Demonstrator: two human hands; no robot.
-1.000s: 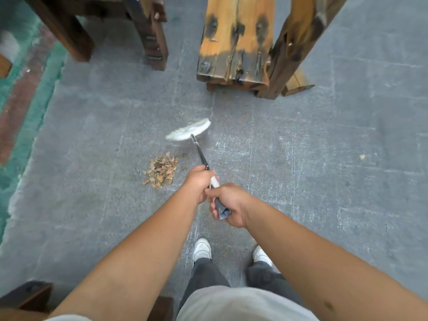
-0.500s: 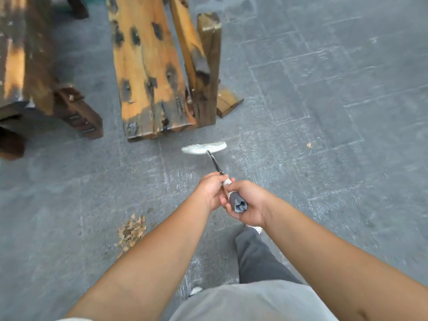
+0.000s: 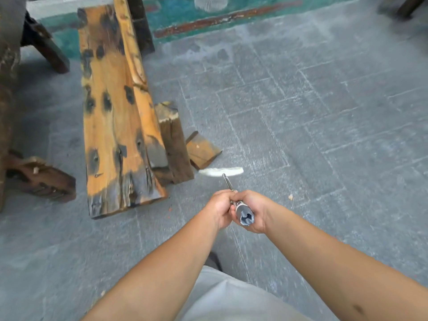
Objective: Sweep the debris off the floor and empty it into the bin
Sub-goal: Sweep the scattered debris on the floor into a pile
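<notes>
Both hands grip one broom handle (image 3: pixel 243 214) in front of me. My left hand (image 3: pixel 220 208) holds the shaft lower down, and my right hand (image 3: pixel 256 210) wraps the grey top end. The white broom head (image 3: pixel 221 171) lies on the grey stone floor (image 3: pixel 324 135) just right of the wooden bench (image 3: pixel 115 126). A small scrap of debris (image 3: pixel 290 196) rests on the floor to the right of my hands. No bin or dustpan is in view, and the brown debris pile is out of sight.
The bench's dark leg (image 3: pixel 174 147) and a wooden wedge (image 3: pixel 202 149) stand close to the broom head. Darker timber furniture (image 3: pixel 39 179) sits at the left. A teal and red painted strip (image 3: pixel 208 17) runs along the far edge.
My view has swung right, so the brown debris pile has slid out of view at the lower left. The broom has moved along to the bench's right end, and a small scrap now lies near my hands.
</notes>
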